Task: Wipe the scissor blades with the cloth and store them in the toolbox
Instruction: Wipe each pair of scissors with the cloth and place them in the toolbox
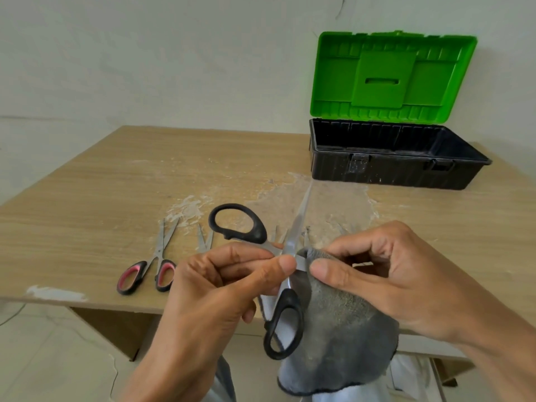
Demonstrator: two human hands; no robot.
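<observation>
Wiping in hand, storing to come

Red-and-black-handled scissors (146, 268) lie on the wooden counter (101, 184). The left hand (226, 288) has its grip pinched on the opened black-handled steel scissors (290, 303) near the pivot; the right hand (383, 274), grip closed on the grey cloth (342, 329), presses it to a blade. Next likely: stroke tipward, then the open green-lidded black toolbox (391, 172)

- A black toolbox (391, 172) with its green lid (391, 76) raised stands on a wooden table (116, 184).
- In front of the toolbox, a left hand (229, 274) pinches open black-handled scissors (290, 300) near the pivot.
- A right hand (391, 274) pinches a grey cloth (339, 329) against one blade.
- Small red-handled scissors (150, 268) lie well left of the toolbox, nearer the viewer.
</observation>
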